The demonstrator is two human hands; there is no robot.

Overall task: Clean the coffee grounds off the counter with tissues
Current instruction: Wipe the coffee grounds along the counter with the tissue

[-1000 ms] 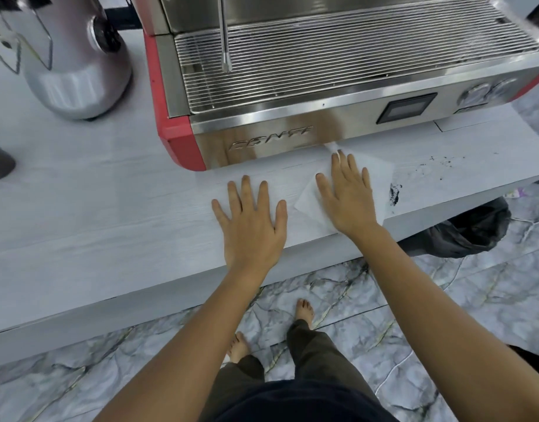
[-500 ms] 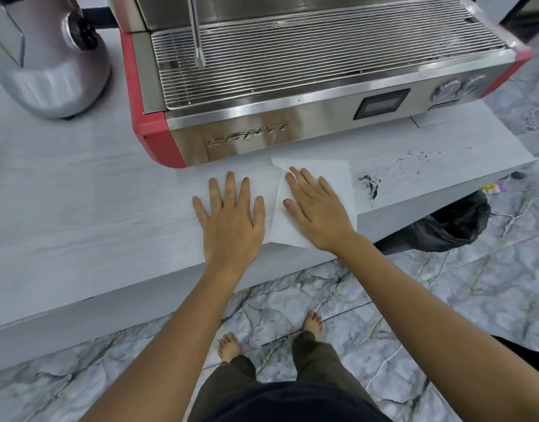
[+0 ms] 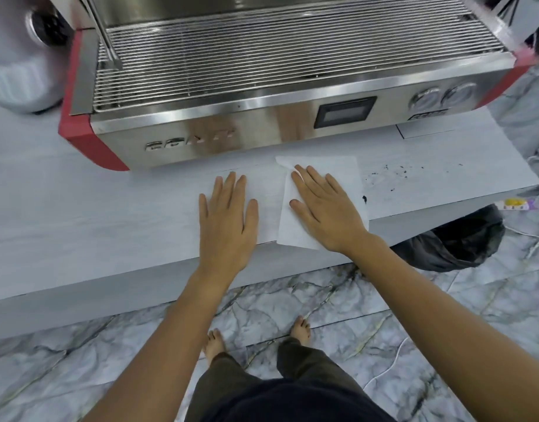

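Note:
A white tissue (image 3: 345, 169) lies flat on the pale grey counter (image 3: 94, 208), its near corner hanging over the front edge. My right hand (image 3: 326, 208) presses flat on the tissue, fingers spread. Just left of it, my left hand (image 3: 228, 214) rests flat on the bare counter, holding nothing. A small dark clump of coffee grounds (image 3: 364, 198) sits at the tissue's right edge. More scattered grounds (image 3: 399, 172) speckle the counter further right.
A steel and red espresso machine (image 3: 262, 86) stands right behind the hands. A silver grinder (image 3: 21, 62) is at the back left. Below the counter's right end sits a black bag (image 3: 457, 239) on the marble floor, near a white cable (image 3: 530, 236).
The right hand slid the tissue toward the counter's front edge and now covers most of the dark clump. The left hand stayed flat beside it. The camera moved closer.

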